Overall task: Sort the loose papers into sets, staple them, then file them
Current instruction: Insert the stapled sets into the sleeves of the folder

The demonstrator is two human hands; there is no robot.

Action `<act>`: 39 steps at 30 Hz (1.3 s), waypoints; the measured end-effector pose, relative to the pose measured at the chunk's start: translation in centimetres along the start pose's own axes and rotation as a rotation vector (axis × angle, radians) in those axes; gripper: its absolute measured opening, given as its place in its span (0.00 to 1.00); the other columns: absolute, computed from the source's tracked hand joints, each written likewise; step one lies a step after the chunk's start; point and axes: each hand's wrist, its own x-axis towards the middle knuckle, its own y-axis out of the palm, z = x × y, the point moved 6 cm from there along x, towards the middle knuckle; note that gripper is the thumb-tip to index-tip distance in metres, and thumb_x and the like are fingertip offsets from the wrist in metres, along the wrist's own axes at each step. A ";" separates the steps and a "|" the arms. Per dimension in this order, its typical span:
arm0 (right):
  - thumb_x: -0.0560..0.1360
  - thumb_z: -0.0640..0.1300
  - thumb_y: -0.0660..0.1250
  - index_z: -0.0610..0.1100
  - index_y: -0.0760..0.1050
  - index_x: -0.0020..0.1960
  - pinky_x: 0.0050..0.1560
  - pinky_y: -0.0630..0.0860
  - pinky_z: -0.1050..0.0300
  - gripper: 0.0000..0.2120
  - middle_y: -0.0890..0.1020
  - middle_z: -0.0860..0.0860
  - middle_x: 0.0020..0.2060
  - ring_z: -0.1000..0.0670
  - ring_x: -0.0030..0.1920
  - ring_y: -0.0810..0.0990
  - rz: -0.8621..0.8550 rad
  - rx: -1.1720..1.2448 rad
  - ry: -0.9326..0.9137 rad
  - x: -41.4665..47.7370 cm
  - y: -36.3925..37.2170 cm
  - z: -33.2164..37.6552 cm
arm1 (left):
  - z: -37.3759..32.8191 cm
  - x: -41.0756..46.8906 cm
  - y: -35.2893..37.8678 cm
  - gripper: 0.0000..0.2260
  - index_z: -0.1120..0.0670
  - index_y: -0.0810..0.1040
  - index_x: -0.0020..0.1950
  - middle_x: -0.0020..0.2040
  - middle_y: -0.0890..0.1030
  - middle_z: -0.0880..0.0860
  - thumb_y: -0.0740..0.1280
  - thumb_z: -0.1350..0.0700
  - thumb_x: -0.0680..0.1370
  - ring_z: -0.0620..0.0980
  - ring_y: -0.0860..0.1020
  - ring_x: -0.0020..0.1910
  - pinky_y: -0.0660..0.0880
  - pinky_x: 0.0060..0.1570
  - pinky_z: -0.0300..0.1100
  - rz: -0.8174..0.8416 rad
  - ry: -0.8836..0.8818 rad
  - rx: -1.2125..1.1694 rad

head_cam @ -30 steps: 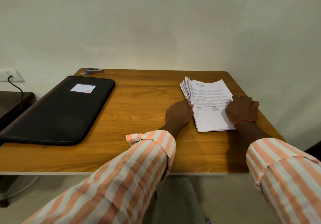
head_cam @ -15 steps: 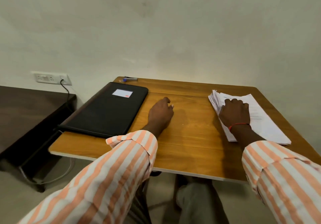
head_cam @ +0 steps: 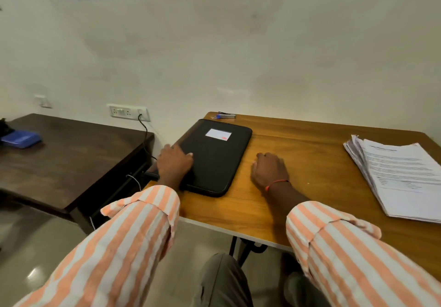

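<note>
Room: plain pale wall (head_cam: 214, 56) behind everything, with a dark side table (head_cam: 71, 159) on the left and a gap with a cable in between.
Table: wooden table (head_cam: 310, 144) pushed up to the wall, so the far edge is a dead end. The near and left edges are open drops.
Free space: a big bare patch of wood between the folder and the papers. Looks like the only real place to spread sets out.
Folder: black folder (head_cam: 214, 161) lies flat and closed, its left side running right along the table's left edge. Not much margin there if it gets shoved left.
Papers: paper stack (head_cam: 401, 178) sits well off to the right in a fanned pile, and nobody's touching it now. A second ago both hands were on it, so sorting hasn't really started.
Left hand: left hand (head_cam: 175, 163) has gone from the stack, across the bare wood, onto the folder's left edge. Can't tell if the fingers hook round the edge or just lie on it.
Right hand: right hand (head_cam: 269, 173) has let go of the papers too. It's loosely curled on the wood just beside the folder, holding nothing.
Guess: looks like the person is going for the folder first, to open it or drag it in.
Stapler: stapler (head_cam: 225, 115) is at the far edge just behind the folder, untouched.
</note>
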 end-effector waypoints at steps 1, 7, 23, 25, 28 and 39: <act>0.82 0.53 0.56 0.43 0.75 0.64 0.62 0.72 0.46 0.19 0.80 0.42 0.59 0.41 0.59 0.76 0.031 0.040 0.001 0.2 0.8 1.5 | 1.9 0.3 0.1 0.31 0.60 0.71 0.71 0.68 0.72 0.63 0.61 0.37 0.80 0.64 0.70 0.69 0.67 0.69 0.59 0.017 -0.057 0.015; 0.79 0.66 0.59 0.42 0.64 0.76 0.69 0.67 0.43 0.36 0.71 0.42 0.71 0.41 0.70 0.68 0.132 0.231 0.196 1.8 3.6 7.2 | 5.8 0.3 1.7 0.38 0.59 0.71 0.71 0.66 0.76 0.61 0.54 0.28 0.79 0.63 0.75 0.65 0.71 0.65 0.57 0.024 -0.138 0.025; 0.81 0.49 0.65 0.41 0.76 0.63 0.59 0.72 0.47 0.15 0.78 0.41 0.58 0.41 0.60 0.75 -0.125 -0.139 0.284 1.2 -2.8 -8.9 | -5.4 -3.9 4.1 0.20 0.43 0.78 0.70 0.65 0.81 0.51 0.56 0.39 0.84 0.55 0.79 0.64 0.74 0.64 0.54 0.276 0.411 -0.310; 0.81 0.49 0.64 0.42 0.77 0.61 0.57 0.72 0.48 0.13 0.79 0.43 0.56 0.42 0.58 0.75 -0.148 -0.127 0.180 0.2 -2.6 -7.9 | -5.2 -4.6 3.9 0.18 0.43 0.79 0.68 0.61 0.83 0.47 0.59 0.39 0.83 0.51 0.81 0.59 0.77 0.59 0.51 0.304 0.404 -0.409; 0.81 0.51 0.61 0.43 0.78 0.58 0.55 0.73 0.49 0.14 0.80 0.44 0.53 0.44 0.55 0.76 -0.161 -0.068 0.029 -0.8 -1.9 -4.7 | -5.4 -5.5 3.7 0.20 0.45 0.77 0.71 0.66 0.81 0.48 0.63 0.40 0.82 0.51 0.78 0.64 0.75 0.64 0.52 0.325 0.411 -0.421; 0.77 0.68 0.61 0.40 0.67 0.74 0.69 0.66 0.42 0.38 0.72 0.37 0.68 0.36 0.68 0.69 0.045 -0.073 0.497 -3.8 -1.3 -5.1 | -4.7 -8.2 3.4 0.23 0.45 0.79 0.68 0.64 0.82 0.47 0.66 0.35 0.77 0.49 0.79 0.62 0.77 0.60 0.49 0.278 0.339 -0.453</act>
